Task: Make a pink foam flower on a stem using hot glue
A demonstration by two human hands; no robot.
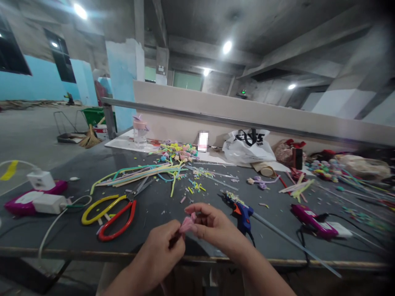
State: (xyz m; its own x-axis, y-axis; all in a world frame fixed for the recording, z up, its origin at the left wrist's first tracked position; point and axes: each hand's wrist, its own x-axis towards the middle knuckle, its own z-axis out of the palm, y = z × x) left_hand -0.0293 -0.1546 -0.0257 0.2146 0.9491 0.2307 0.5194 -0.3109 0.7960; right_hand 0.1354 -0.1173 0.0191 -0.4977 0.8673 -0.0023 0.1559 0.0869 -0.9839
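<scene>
Far L, a purple pwr strip (18, 202) is lying near the table's edge w/ white adapters (49, 204) sitting in it. Next, scissors w/ yellow + red handles (131, 198) are lying w/ blades pointing up-R, away from the person. Just behind, long pastel strips (138, 174) are lying in a loose bundle. L hand (162, 248) is pinching a small pink piece (187, 224) btwn thumb & fingers, at its L side. Behind, a pile of multicol. flowers (182, 153) is sitting toward the back of the table (212, 199). The pink pc is being held up btwn both hands, above the table near its front edge. R hand (217, 228) is pinching its R side, thumb below, index curving over the top. Just R of that, a blue glue gun (244, 217) is lying w/ a long translucent stick (286, 234) extending toward the front edge. Behind, a white bag (247, 149) is standing by the partition (185, 100). Farther R, a 2nd purple pwr strip (310, 222) is lying w/ plugs in.
</scene>
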